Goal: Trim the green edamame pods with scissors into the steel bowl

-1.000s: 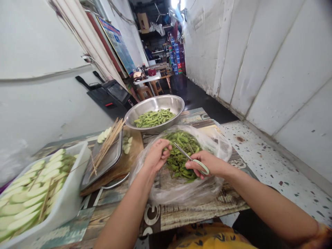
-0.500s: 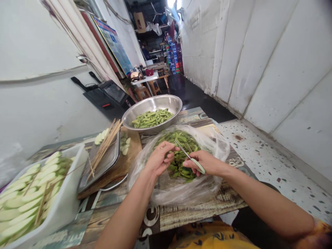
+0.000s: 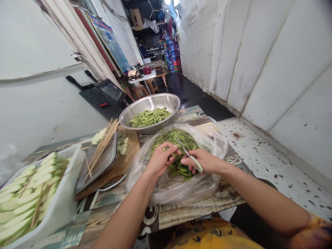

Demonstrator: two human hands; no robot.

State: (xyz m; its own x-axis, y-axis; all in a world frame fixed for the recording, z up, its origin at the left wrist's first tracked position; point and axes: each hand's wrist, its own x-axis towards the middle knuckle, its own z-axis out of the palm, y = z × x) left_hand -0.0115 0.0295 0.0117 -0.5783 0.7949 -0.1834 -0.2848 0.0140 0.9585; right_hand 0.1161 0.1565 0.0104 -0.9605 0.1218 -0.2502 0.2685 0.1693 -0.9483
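Scissors (image 3: 193, 159) have swung steeper since the earlier frame, points now clear of the left fingertips; bowl, bag and bin all sit slightly further left in view (head turn, most likely, since they shift together).

Right hand (image 3: 201, 159): fingers closed round the pale green scissor handles; blades angled up and away over the bag. Left hand (image 3: 161, 159): fingers curled, thumb close to the index finger; a bit of green shows by the index finger, but whether a pod is pinched there I cannot tell.

Location: loose edamame pods (image 3: 181, 170) heaped in a clear plastic bag (image 3: 178, 193), between the right edge and the near edge of the table (image 3: 197, 216); further pods (image 3: 150, 117) in a stainless steel bowl (image 3: 153, 130) by the far edge; white bin (image 3: 62, 200) of pale-green slices at the near left corner.

Handling, judged: single pods light, firm yet bendable, perhaps slick if damp; best pinched at mid-pod, lightly, as a hard squeeze might split the seam; scissors stiff and light, to be held by the handle loops; bag limp, likely to crumple or slide, so take it by the gathered rim; bowl rigid, best lifted with both hands at opposite rims.
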